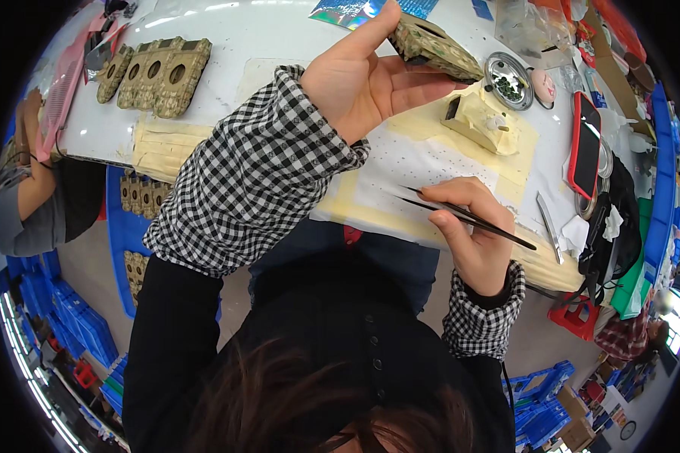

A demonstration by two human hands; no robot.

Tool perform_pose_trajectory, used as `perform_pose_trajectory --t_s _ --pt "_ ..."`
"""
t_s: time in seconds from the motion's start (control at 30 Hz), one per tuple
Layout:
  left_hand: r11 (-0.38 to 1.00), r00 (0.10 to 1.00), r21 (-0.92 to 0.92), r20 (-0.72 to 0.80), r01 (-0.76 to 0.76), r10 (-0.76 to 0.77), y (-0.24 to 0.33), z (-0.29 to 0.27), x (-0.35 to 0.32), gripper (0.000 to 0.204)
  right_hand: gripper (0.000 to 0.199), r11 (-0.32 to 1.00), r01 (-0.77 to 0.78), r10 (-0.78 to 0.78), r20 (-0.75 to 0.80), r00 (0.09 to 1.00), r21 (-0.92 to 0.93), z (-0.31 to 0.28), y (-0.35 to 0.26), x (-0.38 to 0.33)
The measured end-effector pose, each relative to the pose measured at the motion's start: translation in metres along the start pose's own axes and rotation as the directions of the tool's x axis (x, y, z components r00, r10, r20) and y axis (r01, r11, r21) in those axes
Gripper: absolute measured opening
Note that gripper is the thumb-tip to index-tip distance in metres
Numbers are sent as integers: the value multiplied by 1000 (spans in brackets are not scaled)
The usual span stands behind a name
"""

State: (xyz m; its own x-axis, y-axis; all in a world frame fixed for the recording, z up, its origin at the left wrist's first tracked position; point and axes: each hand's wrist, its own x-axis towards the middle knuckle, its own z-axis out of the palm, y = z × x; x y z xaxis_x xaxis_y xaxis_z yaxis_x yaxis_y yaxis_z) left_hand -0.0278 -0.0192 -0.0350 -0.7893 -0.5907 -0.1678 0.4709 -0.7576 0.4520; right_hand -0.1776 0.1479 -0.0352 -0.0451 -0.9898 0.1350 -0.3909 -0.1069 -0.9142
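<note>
My left hand (363,83), palm up, grips a camouflage-painted model tank hull (434,49) between thumb and fingers over the table's far side. In my right hand (472,234) is a pair of black tweezers (480,219), its two tips a little apart and pointing left. Under the tweezers lies a white sheet (408,174) dotted with many tiny dark specks. Beyond it stands a small block wrapped in cream tape (487,124), with a short peg on top. A round metal dish (508,81) with small dark green bits sits near the hull.
Several camouflage hulls (155,75) stand at the far left; more lie in a blue tray (119,226) below the table edge. On the right are a red-cased phone (584,147), a silver tweezers-like tool (549,225) and plastic bags (533,30). Another person's arm (34,174) shows at left.
</note>
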Motion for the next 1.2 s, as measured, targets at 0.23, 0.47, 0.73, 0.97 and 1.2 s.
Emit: perform_pose_trajectory --t_s 0.23,0.47,0.73,0.97,1.2 --pt "1000 1000 19 -22 4 -4 1 2 0 48 12 979 179 -188 -92 978 -102 19 14 -3" --pt "1000 1000 19 20 12 -13 2 2 -1 48 11 966 219 -231 -79 970 -136 20 17 -1" --pt "999 1000 38 4 -2 2 1 1 0 48 11 964 188 -226 -205 952 -190 26 11 9" --pt "1000 1000 -11 -5 17 -17 2 3 -2 47 11 958 150 -205 -220 954 -244 34 11 16" --pt "999 1000 -39 9 5 -5 1 2 -3 46 10 966 115 -164 -205 965 -231 35 12 17"
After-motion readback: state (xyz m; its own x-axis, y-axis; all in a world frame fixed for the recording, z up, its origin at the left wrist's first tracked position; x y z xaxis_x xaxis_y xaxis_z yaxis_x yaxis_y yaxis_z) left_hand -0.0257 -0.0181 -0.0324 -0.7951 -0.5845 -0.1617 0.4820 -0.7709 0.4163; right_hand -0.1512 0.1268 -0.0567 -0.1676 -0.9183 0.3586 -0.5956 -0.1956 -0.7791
